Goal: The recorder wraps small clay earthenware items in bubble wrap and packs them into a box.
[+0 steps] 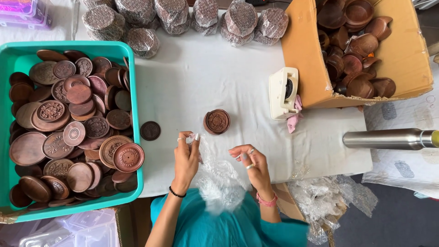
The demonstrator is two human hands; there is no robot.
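Both hands sit at the near edge of the white surface point(206, 77), working a sheet of clear plastic wrap point(218, 176) that trails down toward the person's lap. The left hand point(186, 158) pinches the top edge of the film between thumb and forefinger, the other fingers loosely curled. The right hand point(252, 162) has its fingers half spread, the tips seeming to nip the film's right side — whether it truly grips is hard to tell.

Just beyond the hands, apart from them, lies a small stack of carved wooden discs point(216, 121); a single dark disc point(150, 130) lies to its left, just beside the teal tray point(132, 114) heaped with more discs.

The likeliest trouble is the film itself. It is thin and crumpled, so it may cling to itself or tear if the two hands pull unevenly. With only a fingertip hold on one edge, the sheet could slip free and drop to the lap.

The stack looks slightly offset — a nudge from a wrist or a drag of film across it could slide the discs apart. The steel flask point(388, 138) on its side at the right could roll, though it is well apart from the hands. The tape dispenser point(283, 93) beside the cardboard box point(306, 55) is also clear of them.
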